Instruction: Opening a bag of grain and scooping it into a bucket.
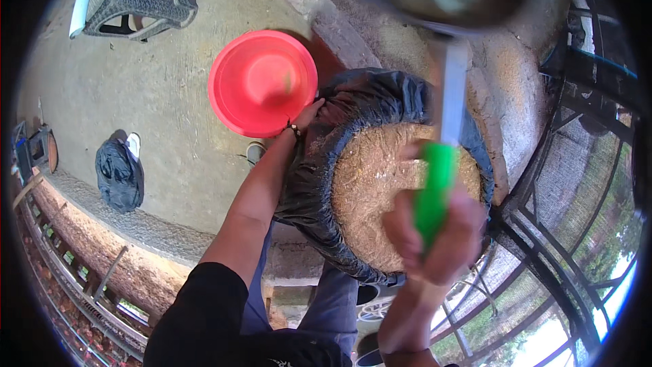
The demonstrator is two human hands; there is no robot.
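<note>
A red plastic basin sits to the left of a wide round container lined with a black plastic bag. Coarse tan meal, like bran or sawdust, fills this container. My left hand is closed at the basin's lower right rim, against the black plastic; its fingertips are partly hidden. Above the meal, my right hand grips the green handle of a scoop. The scoop's pale flat shank runs up to a broad dark rounded head, smeared by motion at the top edge; its contents are unclear.
A grey woven-pattern plastic chair stands at the upper left. A dark bundle of cloth or a bag lies on the concrete floor. One shoe shows below the basin. Dark metal framing with mesh borders the right side.
</note>
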